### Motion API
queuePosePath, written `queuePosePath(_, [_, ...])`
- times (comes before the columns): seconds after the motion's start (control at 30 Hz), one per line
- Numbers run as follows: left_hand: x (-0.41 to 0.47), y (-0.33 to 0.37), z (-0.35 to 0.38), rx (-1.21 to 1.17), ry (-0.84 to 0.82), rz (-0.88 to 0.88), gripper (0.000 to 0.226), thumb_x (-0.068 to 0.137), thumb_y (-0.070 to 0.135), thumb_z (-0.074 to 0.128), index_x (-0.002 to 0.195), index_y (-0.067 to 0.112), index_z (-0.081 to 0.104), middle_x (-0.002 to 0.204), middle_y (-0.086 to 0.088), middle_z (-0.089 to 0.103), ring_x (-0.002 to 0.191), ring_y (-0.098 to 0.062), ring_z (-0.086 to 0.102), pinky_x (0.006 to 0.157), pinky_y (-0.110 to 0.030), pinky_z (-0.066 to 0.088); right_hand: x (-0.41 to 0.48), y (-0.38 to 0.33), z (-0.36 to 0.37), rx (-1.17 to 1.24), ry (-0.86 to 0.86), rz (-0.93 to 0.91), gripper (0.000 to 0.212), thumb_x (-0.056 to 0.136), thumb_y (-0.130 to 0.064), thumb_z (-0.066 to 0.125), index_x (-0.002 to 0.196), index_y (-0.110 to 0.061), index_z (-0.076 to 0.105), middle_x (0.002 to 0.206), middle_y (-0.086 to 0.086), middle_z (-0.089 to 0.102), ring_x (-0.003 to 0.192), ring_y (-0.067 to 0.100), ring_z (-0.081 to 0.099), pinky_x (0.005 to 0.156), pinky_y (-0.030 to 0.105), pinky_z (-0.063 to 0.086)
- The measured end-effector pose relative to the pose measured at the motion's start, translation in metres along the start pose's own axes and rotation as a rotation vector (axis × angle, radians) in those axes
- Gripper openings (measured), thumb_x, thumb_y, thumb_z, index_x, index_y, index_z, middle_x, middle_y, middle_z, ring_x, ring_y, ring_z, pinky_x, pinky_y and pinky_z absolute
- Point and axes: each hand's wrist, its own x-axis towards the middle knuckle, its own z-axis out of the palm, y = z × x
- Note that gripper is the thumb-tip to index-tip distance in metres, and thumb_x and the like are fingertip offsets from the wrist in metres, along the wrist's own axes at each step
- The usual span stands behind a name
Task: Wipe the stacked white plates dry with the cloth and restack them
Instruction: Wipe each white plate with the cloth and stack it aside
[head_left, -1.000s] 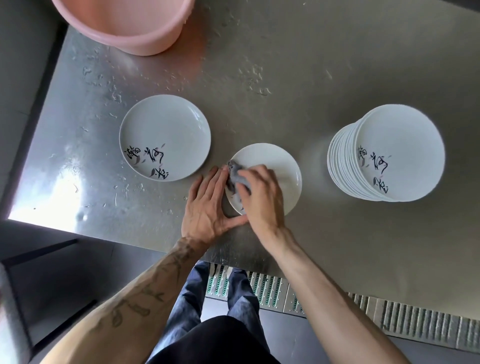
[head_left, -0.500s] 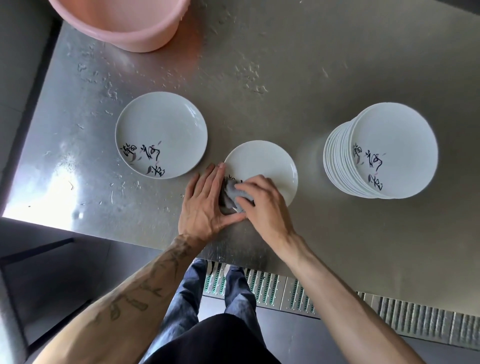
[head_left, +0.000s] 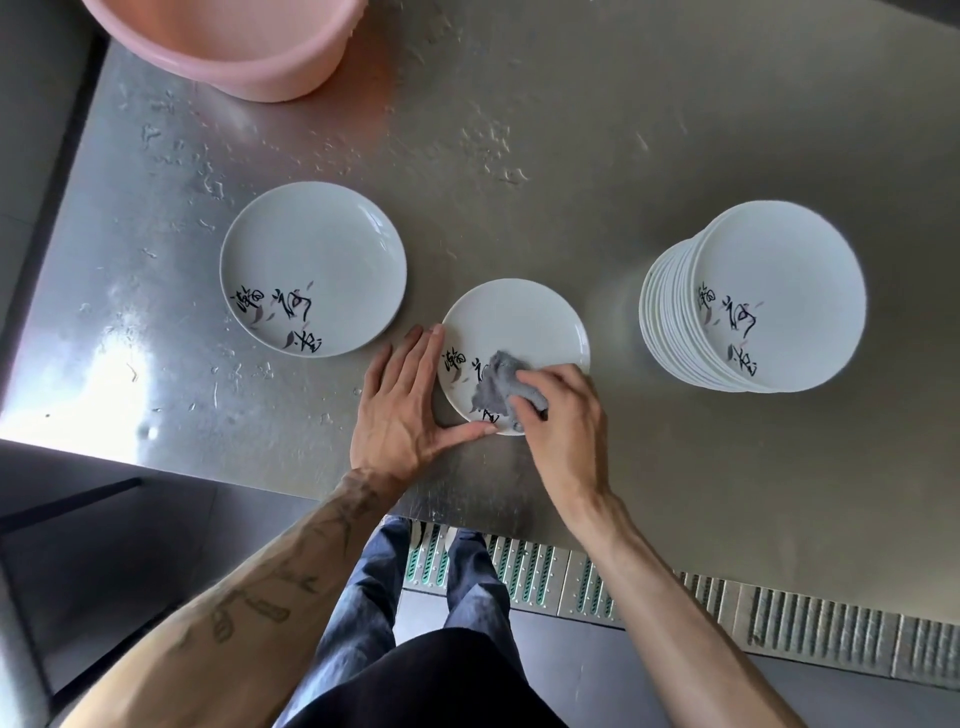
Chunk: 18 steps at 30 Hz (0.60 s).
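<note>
Two bare forearms, the left one tattooed, reach up from the bottom edge, over legs in blue jeans and one slotted floor drain (head_left: 779, 618), to a steel table (head_left: 571, 156). Both hands meet at one white plate (head_left: 519, 317) lying flat near the table's front edge, black brush lettering on its near side. The left hand (head_left: 400, 410) lies flat on the table with straight fingers against the plate's left rim and the thumb stretched along its near rim, gripping nothing. The right hand (head_left: 563, 415) has its fingers curled over one crumpled grey cloth (head_left: 498, 382) and presses it onto the near part of the plate, partly over the lettering. The cloth bulges out to the left from under the fingertips.

Farther back on the left, a second plate (head_left: 311, 260) with the same lettering lies alone, apart from the one being wiped. On the right, well apart from both, one stack (head_left: 779, 291) of matching plates leans slightly. Its exact count cannot be told from the crowded rims. Water droplets (head_left: 493, 140) speckle the table's middle and left. At the far left edge sits one pink basin (head_left: 234, 52), cut off by the frame.
</note>
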Motion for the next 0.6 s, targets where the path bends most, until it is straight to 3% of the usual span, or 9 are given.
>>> queuePosePath(0.13, [-0.001, -0.001, 0.001, 0.008, 0.02, 0.016, 0.125, 0.073, 0.096, 0.052, 0.16, 0.008, 0.029, 0.163, -0.006, 0.038, 0.153, -0.021, 0.032, 0.126, -0.046, 0.021, -0.003, -0.012, 0.01, 0.041, -0.169, -0.134, 0.032, 0.089, -0.006, 0.074, 0.12, -0.015, 0.075, 0.114, -0.002, 0.067, 0.104, 0.019, 0.059, 0.094, 0.016, 0.043])
queuePosePath(0.27, [0.0, 0.0, 0.001, -0.007, 0.024, 0.008, 0.126, 0.071, 0.096, 0.054, 0.161, 0.011, 0.027, 0.163, -0.005, 0.038, 0.153, -0.019, 0.031, 0.127, -0.043, 0.019, -0.001, 0.001, -0.001, -0.002, -0.074, -0.036, 0.034, 0.086, -0.006, 0.076, 0.119, -0.015, 0.075, 0.112, -0.002, 0.066, 0.102, 0.021, 0.061, 0.094, 0.027, 0.05])
queuePosePath(0.47, [0.0, -0.001, 0.001, -0.015, 0.034, 0.014, 0.125, 0.072, 0.095, 0.056, 0.161, 0.013, 0.027, 0.163, -0.004, 0.039, 0.152, -0.019, 0.032, 0.127, -0.044, 0.02, -0.007, -0.002, -0.002, 0.01, -0.177, -0.144, 0.032, 0.089, -0.007, 0.075, 0.12, -0.016, 0.075, 0.113, -0.004, 0.067, 0.103, 0.019, 0.06, 0.095, 0.026, 0.049])
queuePosePath(0.6, [0.0, 0.0, 0.0, -0.041, 0.028, 0.005, 0.125, 0.071, 0.094, 0.059, 0.162, 0.015, 0.027, 0.163, -0.001, 0.037, 0.154, -0.017, 0.029, 0.125, -0.045, 0.023, 0.003, 0.015, -0.026, -0.118, -0.095, -0.145, 0.033, 0.086, -0.002, 0.075, 0.117, -0.011, 0.075, 0.112, 0.001, 0.067, 0.104, 0.021, 0.057, 0.093, 0.031, 0.05])
